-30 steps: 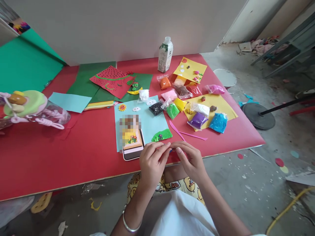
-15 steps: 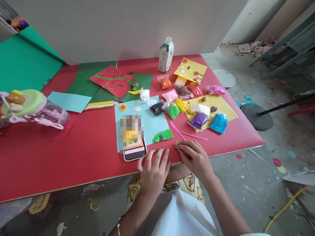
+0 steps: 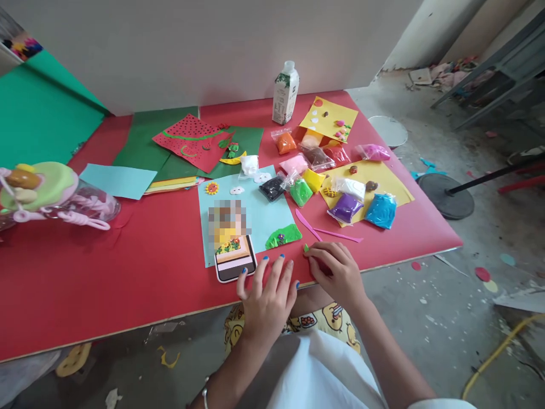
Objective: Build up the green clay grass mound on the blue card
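My left hand (image 3: 268, 295) rests at the table's front edge with its fingers spread, beside a phone (image 3: 235, 267) that lies on a light blue sheet (image 3: 255, 216). Fingers of my right hand (image 3: 336, 270) are pinched on a small piece of green clay (image 3: 306, 248). The blue sheet bears a sun (image 3: 212, 188), clouds (image 3: 237, 191) and a green clay patch (image 3: 284, 236) with a small purple flower. Two pink tools (image 3: 308, 224) lie just beyond my right hand.
Several bags of coloured clay, among them a blue one (image 3: 381, 211) and a black one (image 3: 272, 188), lie beyond my hands on the red table (image 3: 149, 272). A carton bottle (image 3: 285, 94) stands at the back. A pink-strapped bottle (image 3: 96, 201) lies at the left.
The view has shifted slightly. The fingers of my left hand have moved a little near the phone. My right hand keeps its pinch on the green clay.
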{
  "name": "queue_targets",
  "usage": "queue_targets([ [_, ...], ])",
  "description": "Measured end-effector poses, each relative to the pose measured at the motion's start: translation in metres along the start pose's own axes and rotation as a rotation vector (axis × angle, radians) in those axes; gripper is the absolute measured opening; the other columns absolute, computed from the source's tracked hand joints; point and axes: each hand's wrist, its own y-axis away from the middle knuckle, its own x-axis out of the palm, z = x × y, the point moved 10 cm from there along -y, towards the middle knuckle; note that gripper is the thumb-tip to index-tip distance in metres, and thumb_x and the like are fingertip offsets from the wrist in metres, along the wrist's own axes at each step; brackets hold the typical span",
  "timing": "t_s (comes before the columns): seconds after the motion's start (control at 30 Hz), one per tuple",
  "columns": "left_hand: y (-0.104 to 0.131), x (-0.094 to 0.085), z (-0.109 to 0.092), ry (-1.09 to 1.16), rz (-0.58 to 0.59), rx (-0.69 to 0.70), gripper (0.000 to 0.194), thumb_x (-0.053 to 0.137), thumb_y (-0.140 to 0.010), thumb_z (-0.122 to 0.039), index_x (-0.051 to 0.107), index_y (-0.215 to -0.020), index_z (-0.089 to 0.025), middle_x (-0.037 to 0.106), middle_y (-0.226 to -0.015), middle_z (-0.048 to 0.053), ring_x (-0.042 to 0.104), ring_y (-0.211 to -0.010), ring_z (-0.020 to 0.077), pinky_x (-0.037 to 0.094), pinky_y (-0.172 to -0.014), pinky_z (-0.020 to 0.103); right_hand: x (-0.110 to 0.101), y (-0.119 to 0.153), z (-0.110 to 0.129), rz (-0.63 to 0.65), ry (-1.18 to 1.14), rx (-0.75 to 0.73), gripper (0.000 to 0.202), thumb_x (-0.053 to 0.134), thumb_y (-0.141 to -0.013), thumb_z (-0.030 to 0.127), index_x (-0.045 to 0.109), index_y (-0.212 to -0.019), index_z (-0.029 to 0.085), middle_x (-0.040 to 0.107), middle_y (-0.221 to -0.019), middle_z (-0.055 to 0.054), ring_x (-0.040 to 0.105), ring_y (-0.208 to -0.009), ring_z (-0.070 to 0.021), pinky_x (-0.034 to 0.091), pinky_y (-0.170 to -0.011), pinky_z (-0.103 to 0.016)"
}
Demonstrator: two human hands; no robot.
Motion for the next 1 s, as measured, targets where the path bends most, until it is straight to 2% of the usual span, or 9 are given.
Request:
queue_targets([
  [0.2, -0.004, 0.001, 0.009, -0.028, 0.021, 0.012, 0.029, 0.062, -0.087, -0.027, 0.066, -0.115, -0.032, 0.071, -0.112, 0.002, 0.056, -0.106, 0.0276, 0.02, -0.103, 0.05, 0.001, 0.0, -0.001, -0.043, 0.053, 0.038, 0.02, 0.054, -0.084, 0.009, 0.066, -0.092, 0.024, 0.069, -0.091, -0.005, 0.062, -0.079, -0.0199, 0.049, -0.074, -0.036],
  [0.43, -0.005, 0.0, 0.016, -0.059, 0.029, -0.008, 0.031, 0.062, -0.086, -0.024, 0.067, -0.116, -0.028, 0.071, -0.114, 0.004, 0.053, -0.107, 0.0295, 0.021, -0.102, 0.051, 0.0, 0.0, 0.0, -0.055, 0.086, 0.032, 0.019, 0.055, -0.082, 0.008, 0.064, -0.09, 0.024, 0.07, -0.091, -0.005, 0.062, -0.079, -0.0198, 0.049, -0.072, -0.035],
  [0.63, -0.004, 0.001, 0.012, 0.016, 0.049, 0.03, 0.029, 0.063, -0.085, -0.024, 0.068, -0.113, -0.032, 0.072, -0.109, 0.002, 0.056, -0.107, 0.0276, 0.02, -0.104, 0.05, -0.001, 0.0, 0.0, -0.085, 0.09, 0.037, 0.022, 0.055, -0.081, 0.007, 0.065, -0.089, 0.025, 0.07, -0.089, -0.004, 0.062, -0.078, -0.0195, 0.049, -0.072, -0.034],
  [0.9, -0.005, 0.004, -0.001, 0.031, 0.057, 0.129, 0.031, 0.062, -0.086, -0.024, 0.066, -0.116, -0.03, 0.073, -0.109, 0.001, 0.06, -0.1, 0.0243, 0.017, -0.106, 0.047, -0.001, 0.0, 0.0, -0.094, 0.127, 0.023, 0.021, 0.056, -0.08, 0.008, 0.064, -0.088, 0.026, 0.071, -0.086, -0.003, 0.063, -0.075, -0.0191, 0.049, -0.069, -0.034],
  [1.0, -0.007, 0.004, 0.0, 0.005, 0.053, 0.122, 0.03, 0.062, -0.086, -0.025, 0.066, -0.116, -0.029, 0.073, -0.109, 0.001, 0.059, -0.1, 0.0247, 0.018, -0.105, 0.047, -0.001, 0.001, 0.0, -0.097, 0.132, 0.014, 0.021, 0.057, -0.079, 0.007, 0.063, -0.088, 0.025, 0.071, -0.086, -0.003, 0.063, -0.075, -0.0192, 0.049, -0.068, -0.033],
])
